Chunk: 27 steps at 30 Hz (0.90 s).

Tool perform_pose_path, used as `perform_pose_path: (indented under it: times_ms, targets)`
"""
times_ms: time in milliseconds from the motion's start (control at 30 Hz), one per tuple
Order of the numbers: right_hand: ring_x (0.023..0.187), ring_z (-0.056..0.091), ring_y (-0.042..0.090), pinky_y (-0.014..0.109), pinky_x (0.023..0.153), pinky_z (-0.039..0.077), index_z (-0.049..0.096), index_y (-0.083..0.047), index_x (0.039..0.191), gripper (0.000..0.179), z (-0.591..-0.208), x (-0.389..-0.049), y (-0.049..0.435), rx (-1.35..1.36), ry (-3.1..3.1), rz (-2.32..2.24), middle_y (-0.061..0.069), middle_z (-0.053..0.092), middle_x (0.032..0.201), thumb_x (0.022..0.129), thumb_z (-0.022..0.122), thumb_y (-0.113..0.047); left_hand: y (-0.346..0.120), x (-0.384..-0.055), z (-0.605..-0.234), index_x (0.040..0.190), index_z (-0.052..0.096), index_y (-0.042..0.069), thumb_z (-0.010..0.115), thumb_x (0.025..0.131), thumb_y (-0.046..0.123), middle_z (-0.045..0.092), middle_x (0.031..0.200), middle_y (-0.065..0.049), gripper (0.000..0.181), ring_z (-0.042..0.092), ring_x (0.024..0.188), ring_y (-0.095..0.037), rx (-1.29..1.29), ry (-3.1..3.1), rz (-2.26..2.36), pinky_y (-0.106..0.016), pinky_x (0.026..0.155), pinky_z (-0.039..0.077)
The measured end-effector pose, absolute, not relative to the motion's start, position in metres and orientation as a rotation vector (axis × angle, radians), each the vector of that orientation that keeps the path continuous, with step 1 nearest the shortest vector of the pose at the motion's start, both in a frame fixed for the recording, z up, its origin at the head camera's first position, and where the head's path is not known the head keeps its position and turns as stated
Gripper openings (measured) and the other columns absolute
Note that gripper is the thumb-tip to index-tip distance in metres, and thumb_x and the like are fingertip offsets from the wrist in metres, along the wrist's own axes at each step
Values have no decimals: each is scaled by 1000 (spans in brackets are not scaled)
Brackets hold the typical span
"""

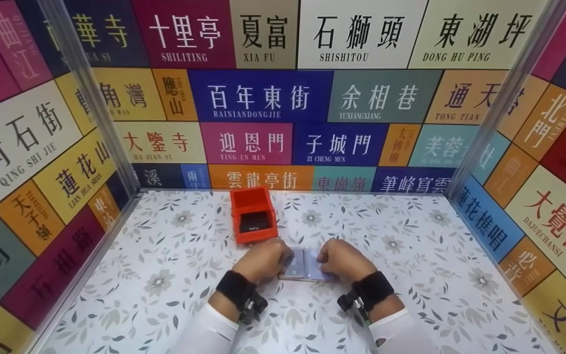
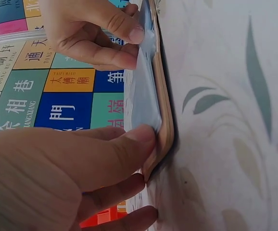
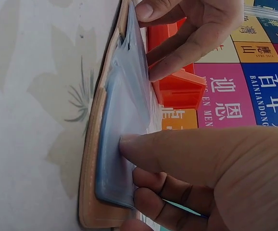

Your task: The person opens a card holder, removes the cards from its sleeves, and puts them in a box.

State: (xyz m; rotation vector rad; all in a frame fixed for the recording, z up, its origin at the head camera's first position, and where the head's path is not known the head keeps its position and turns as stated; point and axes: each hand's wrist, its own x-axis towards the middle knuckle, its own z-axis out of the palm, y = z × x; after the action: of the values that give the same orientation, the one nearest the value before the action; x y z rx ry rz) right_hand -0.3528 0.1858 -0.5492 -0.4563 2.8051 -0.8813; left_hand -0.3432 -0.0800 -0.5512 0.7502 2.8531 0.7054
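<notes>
A small card holder (image 1: 305, 268) lies spread open on the table, with clear plastic sleeves (image 3: 122, 130) inside a tan cover (image 3: 93, 214). My left hand (image 1: 266, 259) holds its left side, the thumb on the sleeves near the edge in the left wrist view. At the opposite side, my right hand (image 1: 347, 260) pinches the sleeves, its thumb flat on the clear plastic. Some fingertips of both hands are hidden behind the holder. A dark seam runs between the two halves in the head view.
Just beyond my left hand stands a red plastic box (image 1: 256, 238) with a black item (image 1: 256, 222) in it. White tablecloth (image 1: 165, 246) with grey leaf prints covers the table. Colourful sign-patterned panels (image 1: 258, 96) enclose the back and both sides.
</notes>
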Motion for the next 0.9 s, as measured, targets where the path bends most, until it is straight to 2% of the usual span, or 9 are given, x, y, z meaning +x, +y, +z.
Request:
perform_pose_path:
  times_ms: [267,400,633,800,900]
  targets:
    - [79,70,13,32,77,63,87,-7,98,21,-550,-355,187,-454,2791,-876,0,83,90,81,90,4,-79,-343,-555,98,84,19,84,88,-1,77,97,-1,22,63,87,-16,800,2881,692,-33,81,55]
    - [81,70,13,34,80,64,87,-8,98,21,-550,-353,186,-448,2801,-879,0,83,91,81,89,4,-81,-343,-555,96,84,18,78,89,-5,76,93,-1,25,63,86,-16,839,2871,722,-32,81,54]
    - [78,66,12,32,74,60,87,-8,100,11,-549,-351,184,-487,2846,-816,0,82,92,90,83,-2,-81,-342,-555,101,86,17,83,88,-4,78,93,-1,25,64,88,-14,891,2888,710,-33,84,56]
    - [69,61,12,31,67,55,88,-9,94,8,-546,-350,181,-560,2861,-761,-2,79,83,92,81,-6,-80,-342,-557,106,87,16,81,86,-8,81,99,-2,32,68,93,-16,860,2895,763,-34,89,58]
    - [69,62,14,36,69,56,86,-11,91,7,-544,-349,176,-588,2892,-704,-3,77,81,93,80,-8,-80,-342,-559,110,88,14,79,83,-12,82,100,-2,38,71,95,-17,864,2882,810,-35,91,59]
